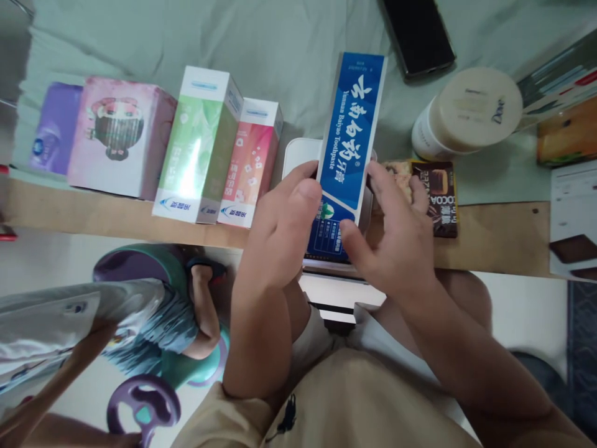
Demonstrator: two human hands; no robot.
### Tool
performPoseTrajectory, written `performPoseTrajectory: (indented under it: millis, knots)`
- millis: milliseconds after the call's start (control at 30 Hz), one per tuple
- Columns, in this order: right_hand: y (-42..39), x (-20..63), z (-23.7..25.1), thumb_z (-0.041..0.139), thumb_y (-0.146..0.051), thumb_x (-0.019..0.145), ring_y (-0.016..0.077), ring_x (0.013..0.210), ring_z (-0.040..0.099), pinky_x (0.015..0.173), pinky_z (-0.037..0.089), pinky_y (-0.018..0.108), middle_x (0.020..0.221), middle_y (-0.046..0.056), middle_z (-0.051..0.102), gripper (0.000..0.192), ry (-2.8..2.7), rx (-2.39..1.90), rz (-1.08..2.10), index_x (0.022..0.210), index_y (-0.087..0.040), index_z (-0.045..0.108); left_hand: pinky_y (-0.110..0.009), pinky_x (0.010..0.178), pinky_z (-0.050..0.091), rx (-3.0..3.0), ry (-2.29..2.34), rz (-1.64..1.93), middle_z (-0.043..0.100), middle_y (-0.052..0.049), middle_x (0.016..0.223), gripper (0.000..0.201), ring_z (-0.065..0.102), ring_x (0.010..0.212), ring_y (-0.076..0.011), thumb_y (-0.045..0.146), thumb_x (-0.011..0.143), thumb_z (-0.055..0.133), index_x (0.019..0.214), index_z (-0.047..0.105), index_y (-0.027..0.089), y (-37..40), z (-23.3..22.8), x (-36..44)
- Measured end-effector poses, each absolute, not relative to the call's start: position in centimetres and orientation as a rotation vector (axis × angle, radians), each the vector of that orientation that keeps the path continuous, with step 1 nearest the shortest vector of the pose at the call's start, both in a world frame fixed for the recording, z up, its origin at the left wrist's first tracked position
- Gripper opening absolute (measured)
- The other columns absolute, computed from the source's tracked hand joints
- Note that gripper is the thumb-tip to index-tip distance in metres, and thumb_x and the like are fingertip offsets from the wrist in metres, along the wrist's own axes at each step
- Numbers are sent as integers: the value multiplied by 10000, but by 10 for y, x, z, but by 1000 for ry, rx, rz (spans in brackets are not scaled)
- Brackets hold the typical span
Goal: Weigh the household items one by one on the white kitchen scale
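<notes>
A long blue toothpaste box (357,118) is between my two hands, tilted slightly with its top leaning to the right. My left hand (284,230) is closed against its left edge, the fingertips partly hidden behind it. On the other side, my right hand (396,236) grips the right edge, its thumb against the lower front and its fingers bent. Under the box, a white object with rounded corners (301,152) shows only in part. A brown cocoa snack packet (445,199) lies just beyond my right fingers, beside a partly hidden beige item (396,171).
To the left stand a pink box (240,168), a green box (191,137), a tissue-like pink cube box (112,137) and a purple pack (58,127). A Dove jar (471,112) and black phone (420,37) are right. Another person (158,317) is beside a toy steering wheel (144,407).
</notes>
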State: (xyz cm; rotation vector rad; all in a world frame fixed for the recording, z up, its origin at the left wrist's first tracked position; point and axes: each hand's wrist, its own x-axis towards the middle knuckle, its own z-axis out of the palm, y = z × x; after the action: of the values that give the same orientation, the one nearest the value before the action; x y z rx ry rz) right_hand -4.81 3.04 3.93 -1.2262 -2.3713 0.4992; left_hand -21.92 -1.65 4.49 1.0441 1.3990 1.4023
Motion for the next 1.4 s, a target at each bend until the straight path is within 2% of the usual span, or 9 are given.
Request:
performPoseTrajectory:
  millis: [100,167,200,267,400,467,700,1033,1400]
  knots:
    - [35,-43,32,535,-496,996,377,1519,585,1348,310,716,1629,195,580,736,-2275,-1143,532,1649,-213,350,-433,1028,587,1042,1454,1429,793,-30,1254,482,733,1182,-272,699,1007,613,1254,765,314,-20,43,-226]
    - [37,-41,27,534,-471,996,379,1516,591,1334,334,721,1656,198,545,725,-2202,-1073,552,1648,-220,342,-436,1159,521,1053,1476,1527,775,-20,1318,499,683,1314,-278,729,977,637,1228,766,317,-20,41,-231]
    - [38,-40,25,525,-460,998,378,1512,594,1323,354,719,1666,195,533,706,-2182,-1053,553,1642,-227,351,-447,1173,505,1053,1464,1580,769,-28,1332,556,670,1337,-290,781,947,633,1208,772,309,-19,40,-233]
    - [38,-39,24,518,-452,994,384,1493,608,1287,403,719,1656,185,543,670,-2168,-1031,508,1618,-239,395,-464,1115,515,1037,1442,1676,777,-47,1290,602,688,1290,-305,825,905,638,1161,786,300,-17,37,-237]
    - [38,-38,24,498,-447,1003,369,1484,609,1272,427,709,1610,158,592,632,-2151,-1018,465,1601,-259,417,-467,1022,528,1037,1447,1742,780,-49,1168,394,701,1190,-300,672,936,690,1082,799,322,-15,35,-235]
    - [39,-38,23,471,-443,1017,346,1509,589,1301,405,694,1604,155,596,629,-2142,-1020,497,1610,-252,382,-467,1008,544,1058,1445,1734,778,-43,1165,372,700,1179,-300,662,942,690,1083,798,335,-15,36,-233]
    - [41,-39,21,448,-435,1043,305,1523,585,1306,432,661,1600,174,596,578,-2162,-1039,513,1581,-234,384,-524,1163,534,1048,1447,1730,780,-52,1168,498,692,1218,-340,806,862,708,1037,783,346,-12,33,-230]
    - [43,-37,21,461,-401,1037,322,1541,560,1334,397,662,1634,145,569,621,-2187,-1050,569,1630,-255,346,-505,1152,535,1115,1429,1734,776,-46,1171,403,702,1210,-316,711,961,651,1075,791,351,-12,26,-231]
    - [46,-40,13,498,-437,1035,323,1497,603,1303,444,682,1596,116,601,566,-2144,-989,561,1574,-290,405,-459,1085,582,1200,1392,1790,792,-40,1163,466,732,1156,-272,740,966,639,1113,801,328,-7,12,-237]
